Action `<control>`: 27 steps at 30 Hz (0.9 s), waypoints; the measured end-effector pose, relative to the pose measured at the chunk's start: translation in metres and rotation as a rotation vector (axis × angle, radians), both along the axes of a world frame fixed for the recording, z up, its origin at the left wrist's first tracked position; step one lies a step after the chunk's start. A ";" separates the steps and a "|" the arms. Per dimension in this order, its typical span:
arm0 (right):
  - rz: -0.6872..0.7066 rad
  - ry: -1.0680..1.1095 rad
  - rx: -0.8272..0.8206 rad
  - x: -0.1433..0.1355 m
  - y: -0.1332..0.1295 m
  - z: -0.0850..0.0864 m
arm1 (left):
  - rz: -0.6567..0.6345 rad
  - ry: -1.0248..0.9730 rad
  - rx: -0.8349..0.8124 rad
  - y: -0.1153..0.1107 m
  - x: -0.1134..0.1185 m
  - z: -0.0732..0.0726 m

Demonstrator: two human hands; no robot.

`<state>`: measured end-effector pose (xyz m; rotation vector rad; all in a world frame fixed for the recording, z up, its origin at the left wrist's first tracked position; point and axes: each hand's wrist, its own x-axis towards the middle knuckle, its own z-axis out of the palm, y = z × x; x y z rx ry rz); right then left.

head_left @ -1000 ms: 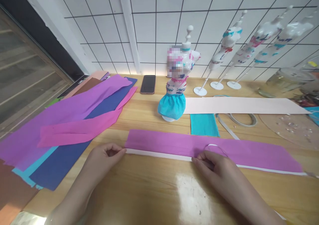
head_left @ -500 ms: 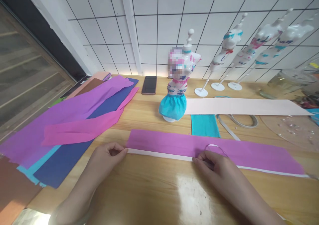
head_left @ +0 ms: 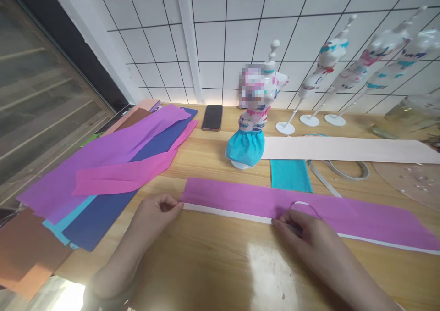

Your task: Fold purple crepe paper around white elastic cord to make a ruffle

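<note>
A long purple crepe paper strip (head_left: 233, 196) lies across the wooden table, with white tape (head_left: 227, 213) along its near edge. At the strip's left corner, the thumb and forefinger of my left hand (head_left: 156, 219) pinch the taped edge. My right hand (head_left: 305, 237) is closed on the same edge near the middle, its fingertips on the tape. A thin pale loop (head_left: 302, 204) curves up behind my right fingers; part of it is hidden by them. Just beyond the strip stands a small white mannequin (head_left: 253, 118) in a gathered turquoise skirt (head_left: 245, 148).
Purple, blue and pink paper sheets (head_left: 117, 150) overlap on the left. A phone (head_left: 212, 118) lies behind. Beyond the strip are a turquoise paper piece (head_left: 291, 175), a pale paper strip (head_left: 350, 148) and a tape roll (head_left: 362, 171). Several mannequins (head_left: 332, 56) and a glass jar (head_left: 405, 116) stand at the back right.
The view has turned slightly left, so everything appears shifted to the right. Both hands keep their hold at about the same spots on the purple strip.
</note>
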<state>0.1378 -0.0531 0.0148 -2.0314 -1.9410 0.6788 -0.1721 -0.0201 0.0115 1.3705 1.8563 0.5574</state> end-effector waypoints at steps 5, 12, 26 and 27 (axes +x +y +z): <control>0.033 -0.012 -0.061 0.001 0.001 0.003 | -0.005 0.039 0.007 0.000 0.002 0.002; 0.056 -0.028 -0.085 0.000 0.003 0.008 | -0.013 0.086 0.027 0.000 0.005 0.003; 0.041 -0.037 -0.120 0.001 0.004 0.006 | -0.035 0.041 0.104 0.004 -0.008 -0.011; 0.041 -0.032 -0.124 0.001 0.004 0.006 | -0.037 0.024 0.104 0.004 -0.008 -0.011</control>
